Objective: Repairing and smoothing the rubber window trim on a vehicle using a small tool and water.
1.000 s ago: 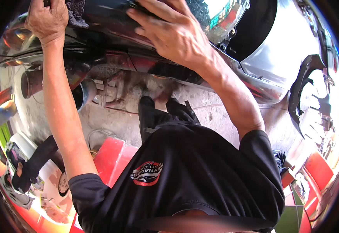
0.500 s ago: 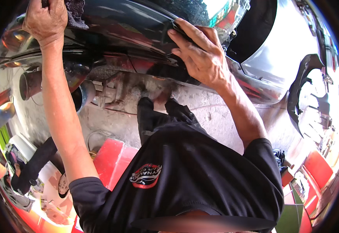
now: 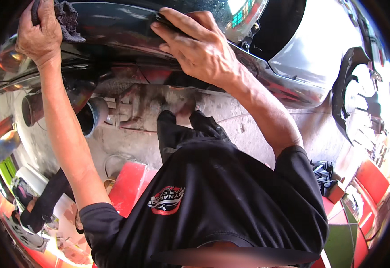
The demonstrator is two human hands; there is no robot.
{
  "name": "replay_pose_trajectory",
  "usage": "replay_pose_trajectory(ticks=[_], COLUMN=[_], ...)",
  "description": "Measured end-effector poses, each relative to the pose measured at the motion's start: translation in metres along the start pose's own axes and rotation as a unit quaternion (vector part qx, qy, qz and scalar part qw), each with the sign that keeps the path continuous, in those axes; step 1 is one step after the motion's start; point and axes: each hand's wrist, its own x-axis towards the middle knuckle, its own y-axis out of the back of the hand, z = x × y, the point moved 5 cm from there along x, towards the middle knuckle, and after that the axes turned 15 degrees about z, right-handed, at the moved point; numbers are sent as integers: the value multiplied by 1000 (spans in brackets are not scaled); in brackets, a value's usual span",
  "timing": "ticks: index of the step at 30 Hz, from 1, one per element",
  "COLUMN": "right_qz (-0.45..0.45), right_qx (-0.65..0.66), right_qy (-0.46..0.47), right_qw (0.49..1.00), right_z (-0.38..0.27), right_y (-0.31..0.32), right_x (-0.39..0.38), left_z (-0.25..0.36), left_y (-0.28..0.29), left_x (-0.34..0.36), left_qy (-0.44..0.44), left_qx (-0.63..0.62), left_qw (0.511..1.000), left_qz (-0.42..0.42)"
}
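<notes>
At the upper left my left hand is closed round a crumpled dark grey cloth, held against the car. My right hand bends over the glossy black car body panel, palm down, its fingers reaching left. A small dark edge shows between its fingertips; what it belongs to is mostly hidden under them. The fingertips rest on the panel near its upper curve.
A round, open-ended metal pipe sits under the car's edge. To the right are a silver panel and a loose black trim piece. Behind me are a red box-like surface, red chairs and a person's dark sleeve.
My right hand has slid left along the black panel, fingers still pressed to it. My left hand, with the cloth, has shifted slightly left and lower in view.
</notes>
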Motion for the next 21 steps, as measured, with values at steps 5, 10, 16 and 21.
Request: replay_pose_trajectory(ticks=[5, 10, 16, 21], right_qz=[-21, -4, -27, 16], right_qx=[-16, 7, -16, 59], right_qy=[-20, -15, -18, -7], right_qw=[999, 1000, 999, 998], right_z=[11, 9, 19, 4], right_y=[26, 2, 15, -9], right_x=[-33, -9, -35, 28], left_z=[-3, -4, 1, 0], left_y=[3, -3, 3, -1], left_x=[-1, -1, 1, 2], left_qy=[7, 6, 2, 13], left_qx=[27, 29, 12, 9], left_qw=[999, 999, 999, 999], left_qz=[-24, -18, -32, -49])
